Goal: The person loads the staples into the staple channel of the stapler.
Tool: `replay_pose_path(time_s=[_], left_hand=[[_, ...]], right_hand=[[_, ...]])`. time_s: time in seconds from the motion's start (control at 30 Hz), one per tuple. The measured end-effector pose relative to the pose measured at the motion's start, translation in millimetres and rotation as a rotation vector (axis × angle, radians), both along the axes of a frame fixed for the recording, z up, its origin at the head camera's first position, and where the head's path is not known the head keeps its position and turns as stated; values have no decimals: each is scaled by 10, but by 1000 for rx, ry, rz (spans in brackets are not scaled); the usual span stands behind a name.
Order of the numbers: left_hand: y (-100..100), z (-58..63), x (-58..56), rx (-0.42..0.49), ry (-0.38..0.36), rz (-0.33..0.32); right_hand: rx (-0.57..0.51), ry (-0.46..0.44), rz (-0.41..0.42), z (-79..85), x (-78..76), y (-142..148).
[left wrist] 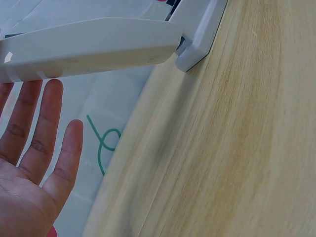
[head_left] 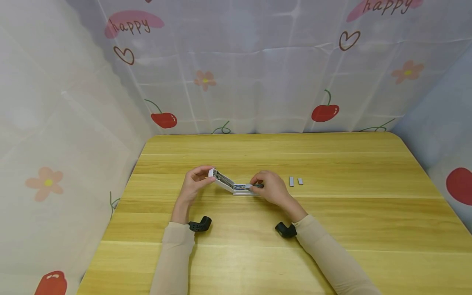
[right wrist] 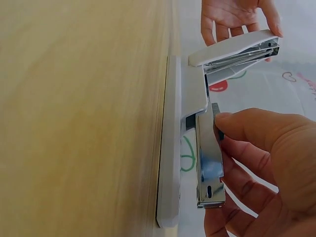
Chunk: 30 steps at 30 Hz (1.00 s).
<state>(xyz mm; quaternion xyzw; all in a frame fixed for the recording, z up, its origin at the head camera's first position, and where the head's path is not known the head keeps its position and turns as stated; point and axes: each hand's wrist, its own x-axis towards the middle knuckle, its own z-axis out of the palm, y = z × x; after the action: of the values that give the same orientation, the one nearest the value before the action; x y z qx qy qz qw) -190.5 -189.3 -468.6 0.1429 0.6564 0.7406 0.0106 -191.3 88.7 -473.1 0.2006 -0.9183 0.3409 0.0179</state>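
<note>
While left hand (head_left: 193, 184) pinches smooth white stapler (head_left: 233, 190) at raised arm, right hand (head_left: 271, 188) pinches slim dark bar (right wrist: 216, 111), perhaps staples; flat grey blocks (head_left: 291, 181) at three o'clock.

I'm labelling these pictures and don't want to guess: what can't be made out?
Head view: the right end of the stapler, covered by the right hand.
Head view: any markings on the two grey pieces, too small.
Left wrist view: part of the left hand, cut off by the picture's edge.
Right wrist view: part of the dark strip, covered by the right hand.
</note>
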Motion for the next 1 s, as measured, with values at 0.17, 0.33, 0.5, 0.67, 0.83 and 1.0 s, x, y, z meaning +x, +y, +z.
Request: replay_pose_path(time_s=[0.17, 0.33, 0.5, 0.67, 0.83, 1.0], left_hand=[[0, -9, 0, -4, -5, 4], [4, 2, 5, -8, -6, 5], [7, 9, 4, 0, -6, -1], [5, -3, -2, 9, 0, -10], [3, -15, -8, 14, 8, -19], [4, -16, -8, 16, 10, -24]], right_hand=[[6, -11, 2, 10, -3, -4], [22, -8, 13, 33, 3, -6], [42, -2, 28, 73, 9, -16], [71, -1, 42, 80, 3, -36], [70, -10, 49, 72, 1, -45], [64, -17, 55, 59, 2, -39]])
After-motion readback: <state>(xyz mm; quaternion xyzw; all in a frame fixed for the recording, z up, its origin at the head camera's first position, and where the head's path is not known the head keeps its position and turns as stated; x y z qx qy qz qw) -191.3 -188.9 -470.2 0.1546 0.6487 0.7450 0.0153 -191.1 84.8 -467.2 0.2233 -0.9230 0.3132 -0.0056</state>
